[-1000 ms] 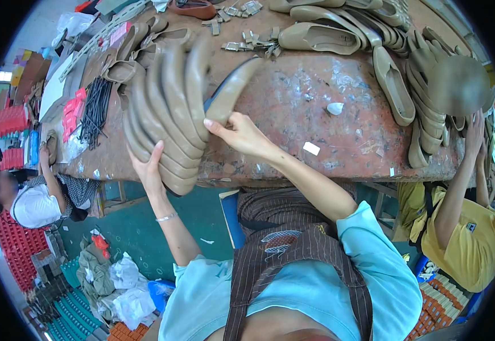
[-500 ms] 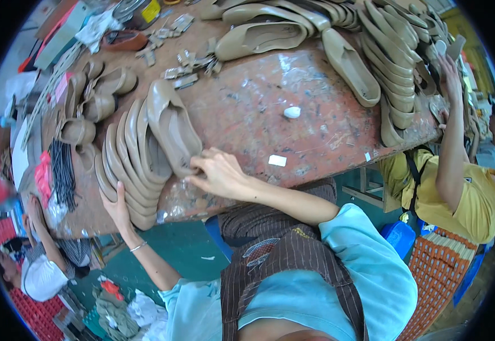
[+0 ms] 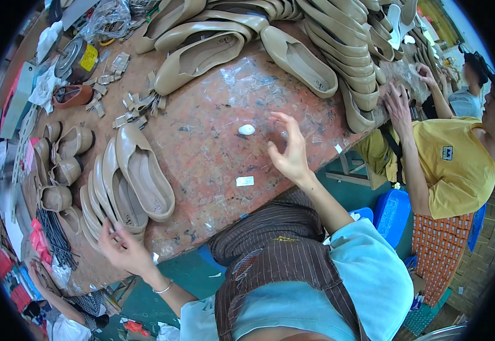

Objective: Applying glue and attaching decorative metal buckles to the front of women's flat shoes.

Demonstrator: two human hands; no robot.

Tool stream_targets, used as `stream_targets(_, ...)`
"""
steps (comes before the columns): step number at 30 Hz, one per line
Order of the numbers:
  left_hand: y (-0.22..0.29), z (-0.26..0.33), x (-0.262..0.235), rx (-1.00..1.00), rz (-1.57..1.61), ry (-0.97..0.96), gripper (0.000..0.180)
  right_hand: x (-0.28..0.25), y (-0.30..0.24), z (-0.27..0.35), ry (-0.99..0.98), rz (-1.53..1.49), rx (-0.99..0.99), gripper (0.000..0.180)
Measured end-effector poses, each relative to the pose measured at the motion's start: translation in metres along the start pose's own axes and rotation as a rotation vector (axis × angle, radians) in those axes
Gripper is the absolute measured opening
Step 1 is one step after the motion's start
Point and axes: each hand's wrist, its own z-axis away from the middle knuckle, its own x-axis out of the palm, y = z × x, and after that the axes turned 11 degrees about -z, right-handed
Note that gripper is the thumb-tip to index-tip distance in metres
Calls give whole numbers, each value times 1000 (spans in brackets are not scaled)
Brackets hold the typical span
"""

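On the left of the table, several tan shoes (image 3: 104, 190) lie nested in a fanned stack. A tan shoe (image 3: 145, 176) leans on the stack's right side, toe pointing away, apart from both hands. My left hand (image 3: 125, 250) is at the heel end of the stack, fingers apart and slightly blurred; it grips no shoe, and touching cannot be told. Over the middle of the table my right hand (image 3: 290, 150) is open, thumb and fingers spread, holding nothing. Nearest to it are a small white lump (image 3: 247, 129) and a white label (image 3: 245, 181).
More nested tan shoes (image 3: 344, 57) stand at the far right, with one shoe (image 3: 298, 62) beside them. Bow-like trims (image 3: 136, 108), a can (image 3: 78, 61) and black cords (image 3: 57, 241) lie leftward. A co-worker in yellow (image 3: 452, 159) works at the right.
My right hand has let go of the tan shoe and moved right over the table. My left hand has come away from the stack's side. The view has shifted rightward.
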Motion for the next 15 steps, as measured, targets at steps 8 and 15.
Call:
stream_targets(8, 49, -15, 40, 279, -372, -314, 44, 15, 16, -6, -188, 8, 113, 59)
stream_targets(15, 19, -1, 45, 210, 254, -493, 34, -55, 53, -46, 196, 530, -185, 46)
